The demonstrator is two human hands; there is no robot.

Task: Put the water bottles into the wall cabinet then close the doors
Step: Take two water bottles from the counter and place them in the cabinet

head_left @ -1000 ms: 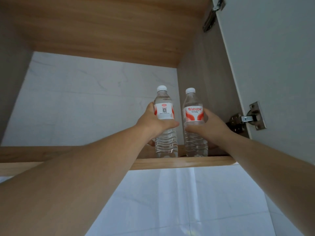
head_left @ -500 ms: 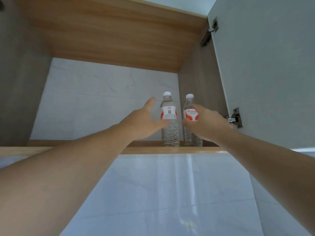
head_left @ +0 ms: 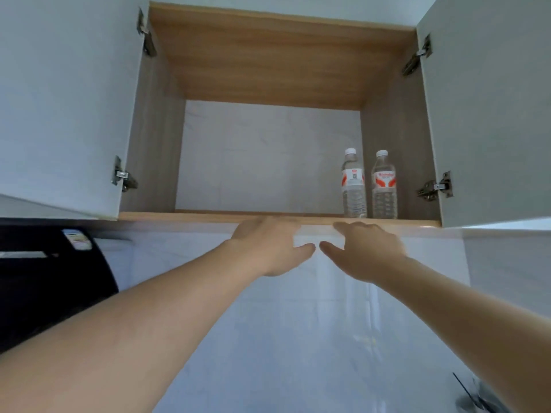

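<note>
Clear plastic bottles (head_left: 354,186), wood-grain cabinet (head_left: 268,55)

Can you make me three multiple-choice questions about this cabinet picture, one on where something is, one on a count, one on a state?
1. Where in the cabinet do the bottles stand?
A. far left
B. middle
C. right end, near the right wall

2. How many bottles are inside?
A. one
B. two
C. four

3. How are the cabinet doors?
A. both open
B. both closed
C. only the left open

Answers:
1. C, the left bottle and the right bottle stand side by side close to the right inner wall.
2. B, just those two white-capped bottles show on the shelf.
3. A, the left door and the right door both swing outward, and the left hand and right hand are open, below the shelf edge, holding nothing.
</note>
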